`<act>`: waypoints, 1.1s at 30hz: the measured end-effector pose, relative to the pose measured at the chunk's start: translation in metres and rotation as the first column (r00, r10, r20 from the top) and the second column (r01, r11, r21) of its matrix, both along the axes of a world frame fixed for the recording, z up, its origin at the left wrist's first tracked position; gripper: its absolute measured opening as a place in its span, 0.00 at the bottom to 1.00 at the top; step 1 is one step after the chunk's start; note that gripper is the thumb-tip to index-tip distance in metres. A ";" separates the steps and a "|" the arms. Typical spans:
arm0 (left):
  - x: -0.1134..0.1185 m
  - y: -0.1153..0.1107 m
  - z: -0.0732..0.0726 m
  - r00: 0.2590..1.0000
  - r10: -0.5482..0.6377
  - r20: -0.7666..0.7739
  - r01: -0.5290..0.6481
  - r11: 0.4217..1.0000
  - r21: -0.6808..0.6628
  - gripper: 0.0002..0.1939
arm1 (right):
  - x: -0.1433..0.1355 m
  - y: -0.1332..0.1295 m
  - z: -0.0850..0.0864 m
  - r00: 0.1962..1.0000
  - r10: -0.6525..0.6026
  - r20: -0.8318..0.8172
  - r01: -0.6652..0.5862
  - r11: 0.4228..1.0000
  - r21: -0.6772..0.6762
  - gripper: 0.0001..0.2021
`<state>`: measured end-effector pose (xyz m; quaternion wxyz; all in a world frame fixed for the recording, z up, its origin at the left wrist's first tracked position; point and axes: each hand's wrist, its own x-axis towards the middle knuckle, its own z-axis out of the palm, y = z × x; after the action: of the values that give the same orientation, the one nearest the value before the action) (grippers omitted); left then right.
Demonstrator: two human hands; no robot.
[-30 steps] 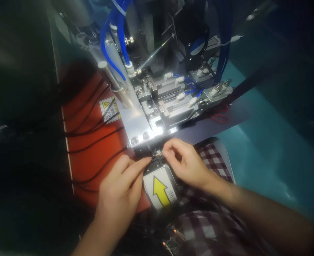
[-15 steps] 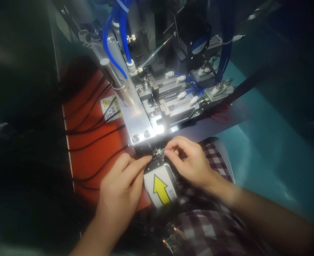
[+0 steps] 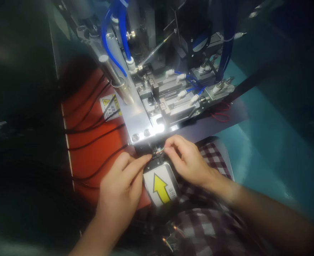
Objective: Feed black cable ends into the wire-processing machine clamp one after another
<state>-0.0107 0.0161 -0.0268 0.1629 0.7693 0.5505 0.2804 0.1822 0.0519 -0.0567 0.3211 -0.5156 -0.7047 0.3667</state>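
My right hand (image 3: 190, 160) pinches thin coloured wires (image 3: 160, 150) between thumb and forefinger. The wires reach left across a small black fixture (image 3: 157, 160) at the front of the machine. At the fixture's left side, the fingertips of my left hand (image 3: 122, 181) are pressed together; whether anything lies between them is hidden. Just below the fixture is a white label (image 3: 149, 185) with a yellow arrow pointing toward the machine. Above both hands, a shiny metal plate (image 3: 138, 121) with bolts forms the machine's front edge.
Blue air hoses (image 3: 123, 32) and pneumatic cylinders (image 3: 178, 106) fill the machine behind the plate. Black cables (image 3: 98, 142) cross the orange-red base (image 3: 93, 160) on the left. Copper-tipped wires (image 3: 167, 243) lie near the checked cloth (image 3: 199, 227) at the bottom.
Both hands stay almost in place, with the wires still in the right hand's pinch. The whole view has shifted very slightly.
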 end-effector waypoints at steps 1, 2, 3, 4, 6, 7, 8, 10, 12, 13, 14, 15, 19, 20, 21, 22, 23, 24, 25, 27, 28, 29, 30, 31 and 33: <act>0.000 0.000 0.000 1.000 0.001 -0.004 -0.001 1.000 0.003 0.13 | 0.000 0.000 0.000 1.000 -0.001 0.004 0.001 1.000 -0.001 0.04; 0.000 0.000 -0.001 1.000 0.001 -0.011 -0.001 1.000 0.008 0.14 | 0.000 0.000 0.001 1.000 -0.002 0.009 0.002 1.000 -0.001 0.04; 0.000 0.000 -0.001 1.000 0.001 -0.019 0.000 1.000 0.019 0.14 | 0.000 0.001 0.001 1.000 -0.002 0.013 0.003 1.000 -0.002 0.04; 0.000 0.000 0.000 1.000 0.001 -0.029 0.000 0.999 0.034 0.14 | 0.000 0.001 0.002 1.000 -0.002 0.019 0.002 1.000 -0.002 0.04; 0.000 0.001 0.001 0.999 -0.006 -0.051 0.009 0.998 0.059 0.14 | 0.000 0.001 0.003 1.000 0.002 0.031 -0.002 1.000 -0.002 0.04; 0.000 0.001 0.001 0.998 -0.008 -0.058 0.012 0.998 0.068 0.14 | 0.001 0.002 0.003 0.999 0.005 0.037 -0.005 1.000 -0.003 0.04; 0.000 0.001 0.002 0.998 -0.011 -0.063 0.015 0.998 0.067 0.14 | 0.001 0.002 0.004 0.999 0.007 0.044 -0.007 1.000 -0.004 0.04; 0.000 0.001 0.002 0.997 -0.016 -0.069 0.020 0.998 0.054 0.14 | 0.001 0.002 0.005 0.998 0.015 0.053 -0.015 1.000 -0.007 0.04; 0.000 0.001 0.002 0.998 -0.016 -0.068 0.020 0.999 0.047 0.14 | 0.001 0.002 0.007 0.998 0.021 0.063 -0.020 1.000 -0.012 0.05; 0.000 0.001 0.002 0.998 -0.018 -0.066 0.021 0.999 0.044 0.14 | 0.001 0.002 0.008 0.997 0.023 0.072 -0.022 1.000 -0.016 0.05; 0.000 0.001 0.002 0.998 -0.018 -0.062 0.021 0.999 0.047 0.14 | 0.000 0.002 0.010 0.996 0.025 0.081 -0.023 1.000 -0.021 0.05; 0.000 0.002 0.002 0.998 -0.016 -0.058 0.019 0.998 0.052 0.14 | 0.000 0.002 0.011 0.996 0.027 0.091 -0.024 0.999 -0.031 0.05; 0.000 0.002 0.000 0.998 -0.013 -0.059 0.017 0.998 0.063 0.13 | -0.002 0.004 0.020 0.992 0.023 0.124 -0.007 0.992 -0.125 0.05; 0.000 0.002 0.000 0.998 -0.014 -0.061 0.018 0.998 0.061 0.13 | -0.003 0.005 0.022 0.992 0.015 0.128 0.005 0.987 -0.161 0.06; 0.000 0.003 0.000 0.998 -0.013 -0.061 0.017 0.998 0.059 0.13 | -0.004 0.005 0.025 0.991 0.008 0.131 0.018 0.980 -0.198 0.06; 0.000 0.003 0.001 0.998 -0.011 -0.060 0.015 0.998 0.057 0.13 | -0.004 0.006 0.027 0.992 0.002 0.130 0.029 0.972 -0.233 0.07; 0.001 0.003 0.001 0.998 -0.011 -0.058 0.014 0.998 0.057 0.13 | -0.005 0.006 0.029 0.992 -0.003 0.128 0.038 0.963 -0.268 0.07; 0.001 0.003 0.001 0.998 -0.009 -0.055 0.013 0.998 0.058 0.13 | -0.006 0.007 0.031 0.992 -0.007 0.126 0.045 0.953 -0.299 0.07; 0.001 0.003 0.001 0.999 -0.010 -0.051 0.013 0.998 0.060 0.13 | -0.006 0.008 0.032 0.992 -0.008 0.125 0.049 0.944 -0.327 0.07; 0.001 0.003 0.001 0.999 -0.010 -0.049 0.013 0.998 0.059 0.12 | -0.006 0.009 0.035 0.993 -0.008 0.116 0.051 0.927 -0.371 0.07; 0.001 0.003 0.001 0.999 -0.008 -0.048 0.011 0.998 0.056 0.12 | -0.005 0.010 0.036 0.994 -0.008 0.107 0.049 0.920 -0.390 0.07; 0.000 0.003 0.001 0.999 -0.006 -0.047 0.009 0.999 0.053 0.13 | -0.005 0.011 0.036 0.995 -0.006 0.096 0.045 0.912 -0.407 0.07; 0.000 0.002 0.000 0.999 -0.003 -0.048 0.005 0.999 0.047 0.13 | -0.004 0.012 0.036 0.997 -0.007 0.080 0.040 0.905 -0.423 0.07; 0.000 0.002 0.000 0.999 0.000 -0.047 0.002 0.999 0.043 0.13 | -0.003 0.012 0.036 0.998 -0.008 0.060 0.034 0.897 -0.440 0.06; -0.001 0.001 -0.001 0.999 0.006 -0.044 -0.004 0.999 0.044 0.13 | 0.000 0.012 0.033 1.000 -0.019 0.021 0.027 0.882 -0.470 0.06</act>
<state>-0.0114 0.0175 -0.0276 0.1330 0.7773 0.5495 0.2759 0.1817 0.0637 -0.0235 0.1852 -0.5894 -0.5910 0.5186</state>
